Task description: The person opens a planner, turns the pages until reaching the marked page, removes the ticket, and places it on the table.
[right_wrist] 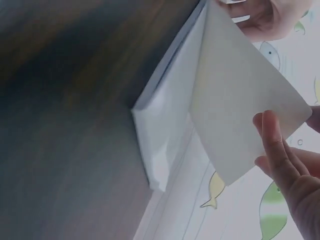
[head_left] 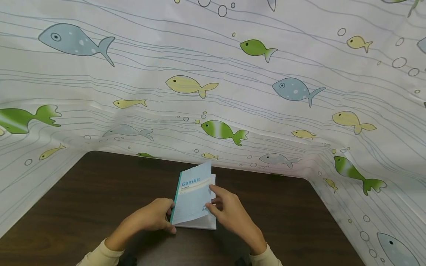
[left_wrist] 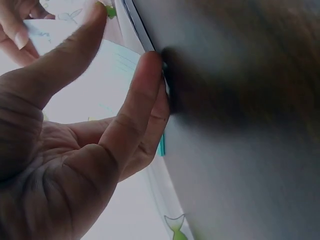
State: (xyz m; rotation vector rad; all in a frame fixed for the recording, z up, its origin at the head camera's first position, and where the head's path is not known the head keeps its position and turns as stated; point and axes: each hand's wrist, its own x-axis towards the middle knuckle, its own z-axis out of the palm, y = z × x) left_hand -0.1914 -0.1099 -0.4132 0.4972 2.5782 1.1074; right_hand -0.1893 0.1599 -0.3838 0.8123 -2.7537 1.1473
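Observation:
A notebook (head_left: 193, 199) with a pale blue cover, "Gambit" print and a teal spine lies on the dark table. Its front cover is lifted on the right side, tilted over the white pages (right_wrist: 167, 100). My right hand (head_left: 229, 210) pinches the cover's right edge; in the right wrist view its fingers (right_wrist: 272, 127) lie against the cover's pale inner side (right_wrist: 235, 95). On the other side, my left hand (head_left: 154, 214) is at the spine, fingers along it and thumb near the lower corner. In the left wrist view, the left fingers (left_wrist: 142, 82) are extended low by the table.
The dark wood table (head_left: 83, 199) extends around the notebook. White sheets (head_left: 159, 122) printed with fish and wavy lines enclose it at the back and both sides. Cream sleeves (head_left: 103, 255) cover both forearms.

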